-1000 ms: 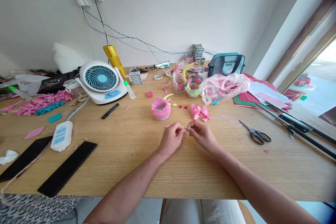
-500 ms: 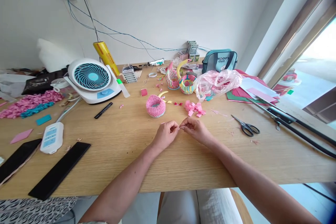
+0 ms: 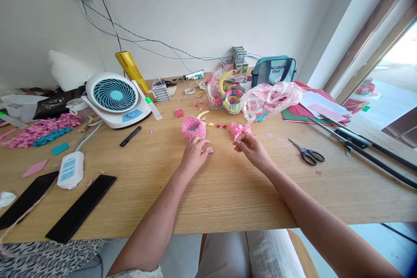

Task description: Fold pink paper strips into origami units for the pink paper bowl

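Note:
A pink bowl of folded paper units (image 3: 193,127) stands on the wooden table (image 3: 228,195), and my left hand (image 3: 195,155) is at its near side. A small pink paper piece (image 3: 208,150) lies by my left fingertips, but I cannot tell whether they hold it. My right hand (image 3: 250,147) is just below a pile of loose pink paper strips (image 3: 240,130), with its fingertips pinched close together. Nothing shows clearly between those fingers.
Two origami swans (image 3: 224,97) and a pink plastic bag (image 3: 272,100) stand beyond the hands. Scissors (image 3: 306,155) lie to the right, a black marker (image 3: 130,136) and white fan (image 3: 115,100) to the left. Coloured paper sheets (image 3: 312,110) and long black strips (image 3: 80,208) lie farther out.
My hands have come apart from their fingertip-to-fingertip position. The left has moved forward to the pink bowl, and the right has moved toward the pink strips.

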Available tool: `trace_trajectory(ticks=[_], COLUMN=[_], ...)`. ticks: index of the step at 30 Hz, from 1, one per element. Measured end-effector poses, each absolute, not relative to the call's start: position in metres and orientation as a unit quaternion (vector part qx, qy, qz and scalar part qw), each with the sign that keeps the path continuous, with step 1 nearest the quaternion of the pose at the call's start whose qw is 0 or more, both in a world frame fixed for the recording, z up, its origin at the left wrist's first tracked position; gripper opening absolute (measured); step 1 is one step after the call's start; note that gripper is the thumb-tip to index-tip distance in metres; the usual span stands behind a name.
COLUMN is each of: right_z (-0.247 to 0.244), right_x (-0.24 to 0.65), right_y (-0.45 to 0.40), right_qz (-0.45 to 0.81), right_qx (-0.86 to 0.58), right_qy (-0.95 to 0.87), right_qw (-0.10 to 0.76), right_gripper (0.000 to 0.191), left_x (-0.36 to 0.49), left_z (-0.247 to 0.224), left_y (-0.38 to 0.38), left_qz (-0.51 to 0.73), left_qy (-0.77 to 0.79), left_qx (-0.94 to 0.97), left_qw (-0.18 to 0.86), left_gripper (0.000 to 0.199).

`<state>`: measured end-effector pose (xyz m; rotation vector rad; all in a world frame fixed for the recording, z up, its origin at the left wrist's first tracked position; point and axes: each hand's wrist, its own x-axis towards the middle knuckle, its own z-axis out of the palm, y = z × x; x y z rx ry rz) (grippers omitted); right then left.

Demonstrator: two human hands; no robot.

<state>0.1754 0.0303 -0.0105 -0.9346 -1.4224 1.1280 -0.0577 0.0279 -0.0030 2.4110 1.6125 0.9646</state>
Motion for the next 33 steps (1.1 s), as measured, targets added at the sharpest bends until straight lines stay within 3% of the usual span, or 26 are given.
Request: trace_trajectory(ticks=[4,10,12,18,24,33], right_z=[-0.015,-0.022,-0.022,-0.013,-0.005,0.003], right_x=[0.169,0.162,0.161,0.164,0.170,0.175], right_y=[0.029,0.025,0.024,0.020,0.016,0.009], right_qz=[0.503,0.522,0.505,0.457,0.416,0.303], right_qx=[-0.377,-0.366,-0.360,-0.330,-0.326,-0.329], right_qy=[-0.591,-0.604,-0.624,-0.650,-0.675,-0.746], right_qw=[0.505,0.478,0.475,0.510,0.514,0.493], right_gripper=[0.038,0.037,0.033,0.029,0.026,0.021], left_x=[-0.053,-0.049,-0.045,-0.030,-0.021,-0.019], left_z=[-0.021,-0.026,-0.024,-0.011,0.003,0.008], left_y=[0.031,0.035,0.033,0.015,-0.001,-0.003], left_qz=[0.240,0.249,0.264,0.359,0.385,0.404], left_qy=[0.553,0.552,0.534,0.422,0.384,0.383], left_qx=[0.797,0.791,0.794,0.795,0.714,0.644], left_qw=[0.026,0.083,0.119,0.246,0.442,0.524], left_gripper=[0.013,0.006,0.003,0.027,0.040,0.026])
